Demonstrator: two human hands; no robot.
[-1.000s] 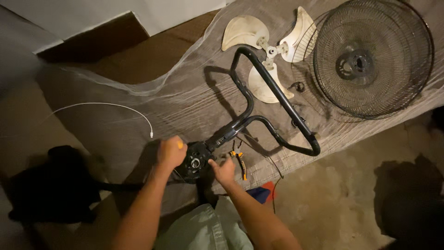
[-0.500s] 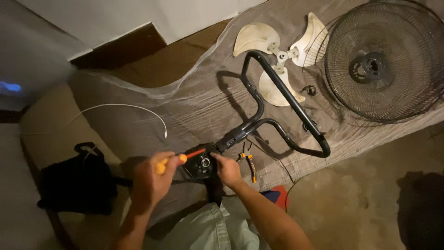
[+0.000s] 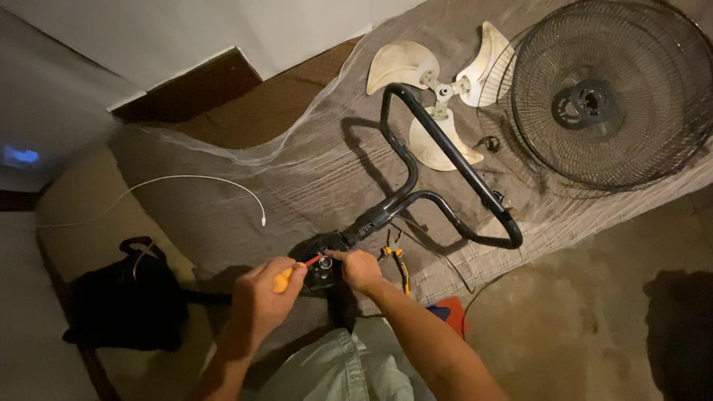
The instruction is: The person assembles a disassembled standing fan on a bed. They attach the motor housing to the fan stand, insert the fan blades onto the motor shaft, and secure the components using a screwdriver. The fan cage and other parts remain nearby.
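My left hand (image 3: 264, 295) grips an orange-handled screwdriver (image 3: 291, 272), its red shaft pointing at the black fan motor housing (image 3: 318, 256) at the near edge of the cloth-covered surface. My right hand (image 3: 361, 269) rests on the right side of that housing, fingers pinched close to the screwdriver tip. A black bent tube frame (image 3: 438, 167) runs from the housing up and to the right. Orange-handled pliers (image 3: 401, 266) lie just right of my right hand.
A cream three-blade fan propeller (image 3: 420, 70) lies at the top centre, a round wire fan guard (image 3: 609, 93) at the top right. A white cable (image 3: 193, 184) curves across the grey cloth (image 3: 297, 178). A black bag (image 3: 126, 297) sits at the lower left.
My left hand has drawn in towards the housing, bringing the screwdriver tip onto it. My right hand stays at the housing. The view shifted slightly.
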